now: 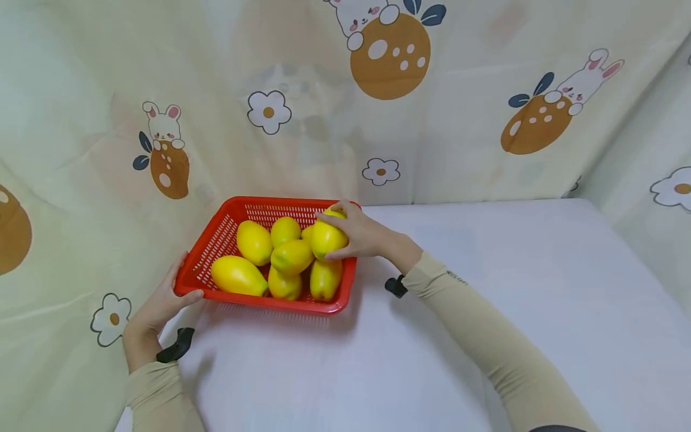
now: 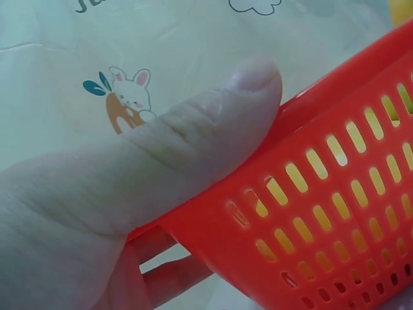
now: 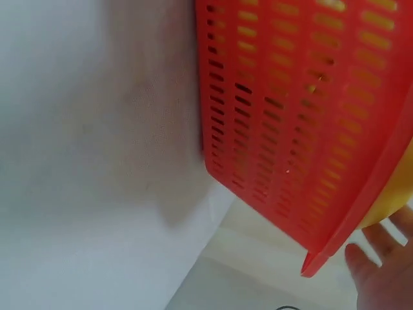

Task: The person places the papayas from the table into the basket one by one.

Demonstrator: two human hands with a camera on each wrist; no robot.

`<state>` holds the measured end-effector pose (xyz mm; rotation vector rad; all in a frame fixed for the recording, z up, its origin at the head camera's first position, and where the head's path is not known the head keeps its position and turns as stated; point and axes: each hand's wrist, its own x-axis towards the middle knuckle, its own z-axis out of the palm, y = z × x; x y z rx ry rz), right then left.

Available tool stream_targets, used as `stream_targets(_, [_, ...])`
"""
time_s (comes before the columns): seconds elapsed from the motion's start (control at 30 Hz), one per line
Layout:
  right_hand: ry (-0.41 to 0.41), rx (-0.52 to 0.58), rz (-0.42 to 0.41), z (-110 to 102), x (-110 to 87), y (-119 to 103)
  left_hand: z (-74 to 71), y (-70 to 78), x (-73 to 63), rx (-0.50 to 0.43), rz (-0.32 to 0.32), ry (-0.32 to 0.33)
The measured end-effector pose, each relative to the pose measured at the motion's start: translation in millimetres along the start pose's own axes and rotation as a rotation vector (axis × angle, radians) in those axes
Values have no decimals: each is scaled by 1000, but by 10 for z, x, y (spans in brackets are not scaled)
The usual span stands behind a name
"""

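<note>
A red plastic basket (image 1: 308, 306) with slotted walls sits on the white table and holds several yellow lemons (image 1: 292, 257). My left hand (image 1: 162, 303) grips the basket's left front corner, thumb over the rim; the left wrist view shows the thumb (image 2: 213, 123) along the rim (image 2: 335, 84) and fingers beneath it. At the basket's right end my right hand (image 1: 364, 231) holds a lemon (image 1: 327, 239) between thumb and fingers, above the others. In the right wrist view, that hand (image 3: 387, 271) is partly cut off, near a yellow fruit (image 3: 393, 194) behind the rim.
The white table (image 1: 335, 378) extends in front of the basket and to its right. Behind it hangs a cream curtain (image 1: 459, 150) printed with rabbits and flowers, close to the basket's back and left sides. Each wrist wears a black strap (image 1: 177, 345).
</note>
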<state>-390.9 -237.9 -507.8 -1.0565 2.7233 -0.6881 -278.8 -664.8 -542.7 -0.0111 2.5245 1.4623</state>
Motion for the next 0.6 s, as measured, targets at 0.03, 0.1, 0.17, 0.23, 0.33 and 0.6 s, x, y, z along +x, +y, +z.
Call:
stream_targets(0.03, [2, -27, -6, -7, 5, -8, -15, 12, 4, -1, 2, 0])
stream_targets(0.1, [1, -72, -12, -15, 23, -28, -51, 26, 3, 0, 7, -2])
stream_targets(0.17, [-8, -98, -9, -26, 19, -42, -84, 38, 20, 17, 5, -10])
stream_targets(0.23, [-20, -96, 1, -40, -9, -42, -114, 48, 32, 56, -14, -18])
stream_targets(0.33, [-16, -91, 14, -108, -59, -32, -183, 102, 46, 127, -46, -15])
stream_targets(0.6, [73, -92, 93, -305, -564, 123, -126, 589, 44, 383, 42, 100])
